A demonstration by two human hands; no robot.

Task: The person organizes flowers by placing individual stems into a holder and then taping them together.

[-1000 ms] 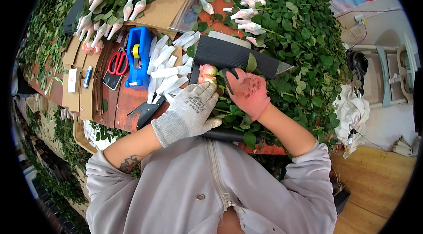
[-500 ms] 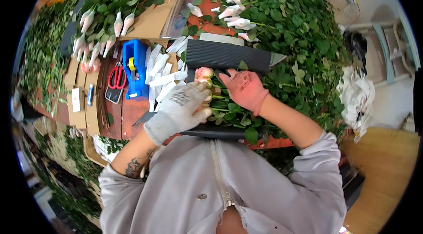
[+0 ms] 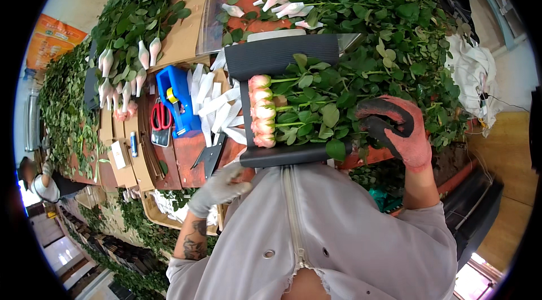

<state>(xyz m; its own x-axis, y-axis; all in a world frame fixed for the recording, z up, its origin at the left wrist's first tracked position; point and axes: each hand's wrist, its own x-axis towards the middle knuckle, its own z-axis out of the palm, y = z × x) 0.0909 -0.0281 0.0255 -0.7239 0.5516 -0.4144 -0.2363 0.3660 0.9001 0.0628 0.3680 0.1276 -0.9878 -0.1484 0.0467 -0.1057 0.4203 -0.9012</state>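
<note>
A row of pink roses (image 3: 262, 111) lies with the heads lined up in a black ribbed holder (image 3: 285, 157), their leafy stems (image 3: 316, 102) running right. My right hand (image 3: 398, 130), in a red glove with black palm and fingers, hovers by the leaves at the stem side, fingers curved and thumb apart, no stem visibly gripped. My left hand (image 3: 220, 191), in a grey glove, is off the roses, low at the table's near edge by my jacket, with fingers loosely stretched and nothing seen in them. Close by it lies a black flat tool (image 3: 212, 154), perhaps a stapler.
White mesh sleeves (image 3: 220, 105) are piled left of the holder, beside a blue tape dispenser (image 3: 176, 102) and red-handled scissors (image 3: 161, 115). Sleeved roses (image 3: 282, 3) with foliage lie at the back; more sleeved buds (image 3: 121, 80) lie left. Another person (image 3: 44, 187) is far left.
Both hands have come off the roses: the left drew back toward my body, the right moved to the right along the stems. The rose heads now show uncovered. The view has shifted slightly.
</note>
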